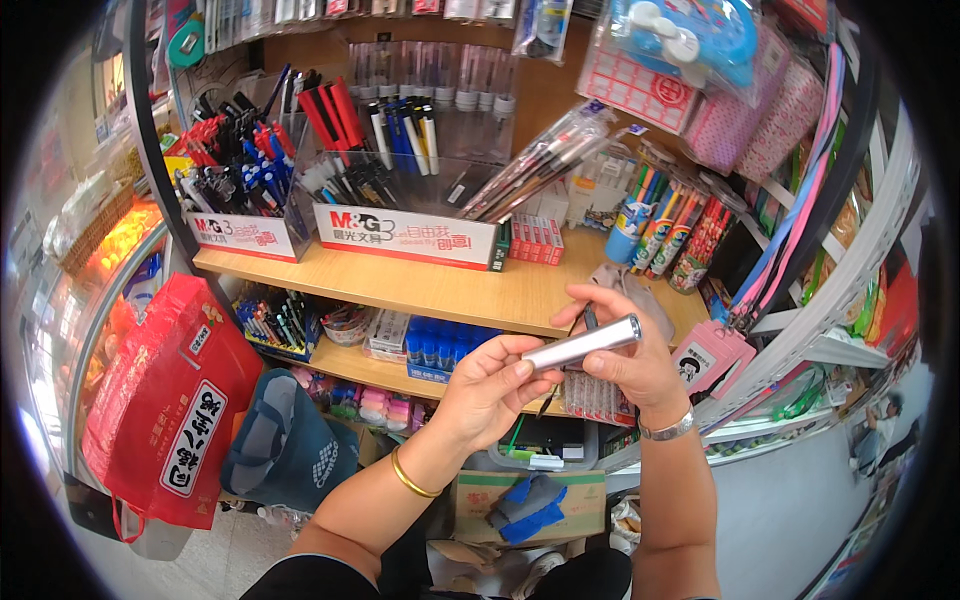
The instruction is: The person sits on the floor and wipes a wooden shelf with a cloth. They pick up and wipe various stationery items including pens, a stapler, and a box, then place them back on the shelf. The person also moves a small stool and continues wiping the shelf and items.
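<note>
A silver metallic cylinder (581, 346) lies across both hands in front of the wooden shelf, tilted with its right end higher. My left hand (491, 386) pinches its lower left end between thumb and fingers. Around the right part curls my right hand (649, 367), its thumb against the underside. A slim dark pen-like item (590, 316) shows between the right fingers, partly hidden by the cylinder. Behind the right hand, a crumpled grey-beige cloth (637, 289) rests on the shelf edge.
Clear pen holders (405, 236) stand on the upper wooden shelf (420, 292). Cylindrical tubs of coloured pencils (667, 225) are at right. Lanyards with a pink card holder (712, 356) hang beside my right wrist. A red bag (165, 420) and blue bag (292, 442) stand left; a cardboard box (472, 517) sits below.
</note>
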